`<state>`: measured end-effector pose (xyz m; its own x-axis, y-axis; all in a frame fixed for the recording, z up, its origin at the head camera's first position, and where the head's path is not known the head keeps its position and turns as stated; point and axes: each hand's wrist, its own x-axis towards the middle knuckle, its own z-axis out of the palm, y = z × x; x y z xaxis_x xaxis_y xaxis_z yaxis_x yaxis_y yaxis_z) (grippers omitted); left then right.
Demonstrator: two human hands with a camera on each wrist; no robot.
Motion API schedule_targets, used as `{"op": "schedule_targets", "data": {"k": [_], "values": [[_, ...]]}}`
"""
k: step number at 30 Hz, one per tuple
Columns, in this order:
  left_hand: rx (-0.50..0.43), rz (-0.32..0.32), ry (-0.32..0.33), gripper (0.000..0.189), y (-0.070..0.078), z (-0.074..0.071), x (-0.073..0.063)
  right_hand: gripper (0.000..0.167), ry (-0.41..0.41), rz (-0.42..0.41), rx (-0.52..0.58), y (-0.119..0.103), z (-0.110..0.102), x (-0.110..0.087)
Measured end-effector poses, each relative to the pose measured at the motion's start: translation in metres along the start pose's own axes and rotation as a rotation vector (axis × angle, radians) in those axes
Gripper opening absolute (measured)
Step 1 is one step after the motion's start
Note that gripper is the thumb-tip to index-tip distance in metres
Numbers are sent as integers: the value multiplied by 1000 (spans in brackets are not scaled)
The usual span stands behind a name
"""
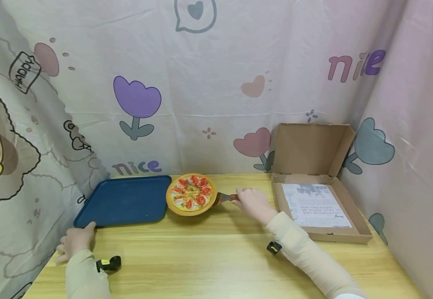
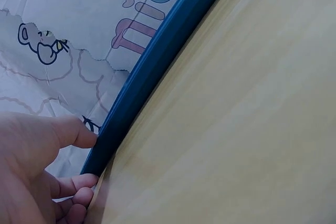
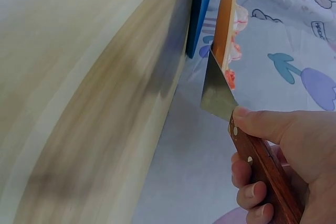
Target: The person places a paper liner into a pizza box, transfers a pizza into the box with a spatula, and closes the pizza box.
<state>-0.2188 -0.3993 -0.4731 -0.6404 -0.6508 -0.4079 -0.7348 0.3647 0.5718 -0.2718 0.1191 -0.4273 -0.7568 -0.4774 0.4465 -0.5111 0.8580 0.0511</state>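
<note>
- Head: pizza point(image 1: 192, 193) sits on the blade end of the spatula point(image 1: 223, 198), by the R end of the blue tray point(image 1: 123, 203); shadow below, so prob. lifted off the surface point(image 1: 186, 261). Lift looks done, set-down not yet. Tray shows bare. Cardboard box point(image 1: 336, 238) is open at R, w/ a printed sheet point(image 1: 315, 205) inside, no pizza.
- L wrist: L hand point(image 2: 31, 156) has its fingers clamped on the tray's near L corner; tray looks flat, so steadying it seems in hand.
- R wrist: R hand point(image 3: 310, 150) has its fingers clamped round the spatula's wooden handle; pizza's on the blade, apart from the surface, nr the tray edge. Left to do, AFAICT: get pizza off the blade.
</note>
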Motion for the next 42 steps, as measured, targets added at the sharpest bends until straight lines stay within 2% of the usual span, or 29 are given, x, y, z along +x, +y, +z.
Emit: {"op": "schedule_targets", "data": {"k": [5, 9, 14, 20, 24, 28, 31, 42], "values": [[-60, -5, 35, 95, 0, 0, -5, 34, 14, 3, -18, 8, -2, -7], [-148, 4, 109, 82, 3, 2, -8, 35, 29, 4, -32, 14, -6, -13], [-237, 108, 203, 61, 12, 5, -16, 35, 28, 26, -45, 22, -11, -20], [-229, 186, 230, 59, 31, 9, -26, 35, 43, 30, -66, 34, -14, -29], [-236, 238, 266, 52, 44, 15, -31, 33, 46, 31, -38, 41, -18, -35], [-245, 318, 324, 47, 55, 22, -40, 32, 23, 40, -14, 48, -24, -41], [-235, 377, 363, 45, 63, 30, -48, 33, 14, 49, -35, 54, -27, -47], [-222, 553, 381, 40, 91, 59, -74, 33, -21, 86, -44, 75, -46, -65]]}}
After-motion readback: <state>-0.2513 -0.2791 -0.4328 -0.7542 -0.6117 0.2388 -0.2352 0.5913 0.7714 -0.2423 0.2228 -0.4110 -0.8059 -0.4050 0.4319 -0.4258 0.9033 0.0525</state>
